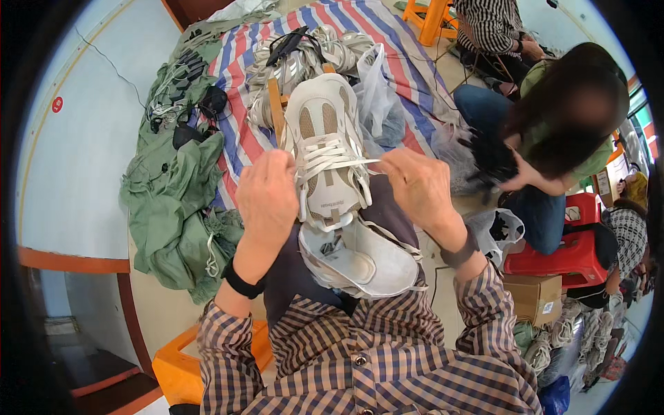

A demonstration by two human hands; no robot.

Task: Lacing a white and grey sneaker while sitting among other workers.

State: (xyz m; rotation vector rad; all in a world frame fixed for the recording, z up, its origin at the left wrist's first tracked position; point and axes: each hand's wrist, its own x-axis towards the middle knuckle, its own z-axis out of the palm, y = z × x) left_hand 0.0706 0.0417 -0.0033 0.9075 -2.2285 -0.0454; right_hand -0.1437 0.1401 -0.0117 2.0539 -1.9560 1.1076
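Observation:
A white and beige sneaker upper (pixel 335 197) stands upright in front of me, toe pointing away, with flat white shoelaces (pixel 330 155) crisscrossed over its tongue. My right hand (pixel 418 185) pinches one lace end, drawn taut out to the right. On the opposite side my left hand (pixel 266 197) is closed against the upper's edge, seemingly round the other lace; its fingertips are partly hidden. Below the tongue, a grey-white open shoe upper (pixel 387 266) rests on my lap with its lining showing; I cannot tell whether it is the same piece.
Beyond the upper, a pile of similar uppers (pixel 294 66) lies on a striped sheet (pixel 238 62), beside a clear plastic bag (pixel 380 93). Green cloth (pixel 169 228) spreads at left. A person (pixel 553 117) handles black pieces at right, near a red stool (pixel 570 242) and a cardboard box (pixel 532 297).

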